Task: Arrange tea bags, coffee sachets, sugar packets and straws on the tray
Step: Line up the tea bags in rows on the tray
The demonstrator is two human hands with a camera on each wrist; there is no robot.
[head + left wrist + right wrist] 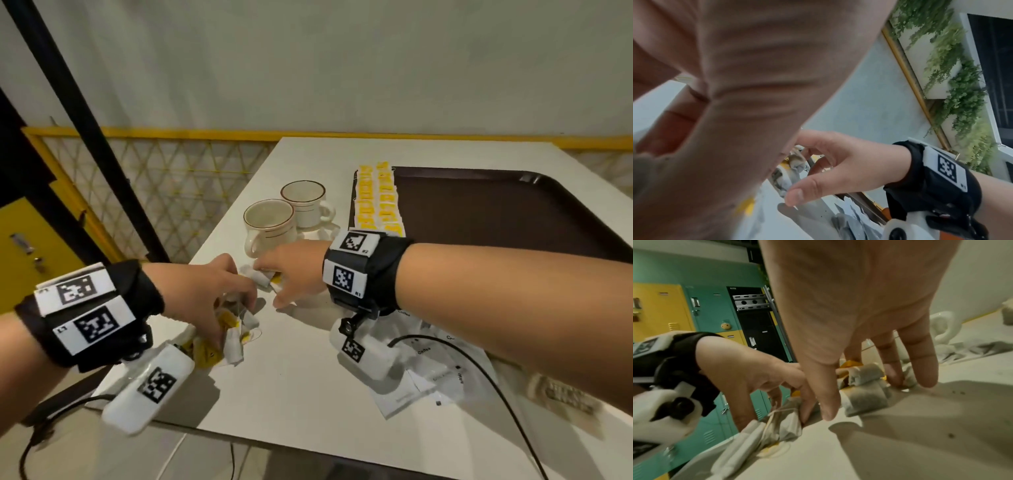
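Observation:
A loose pile of tea bags (236,346) with yellow tags lies on the white table (294,383) near its left edge. My left hand (236,318) reaches down into the pile, and its fingers pinch a tea bag with a string (783,420). My right hand (270,284) hovers just right of it, fingers straight, with their tips touching folded tea bags (869,402) and the thumb held apart. Two rows of tea bags (376,202) lie on the left end of the dark brown tray (513,212). White coffee sachets (428,380) lie under my right forearm.
Two cream cups (270,226) (305,202) stand between the pile and the tray. A black cable (493,387) runs over the sachets. A blurred packet (561,394) lies at the right front. The table's left edge (219,219) drops off beside a yellow mesh fence (164,178).

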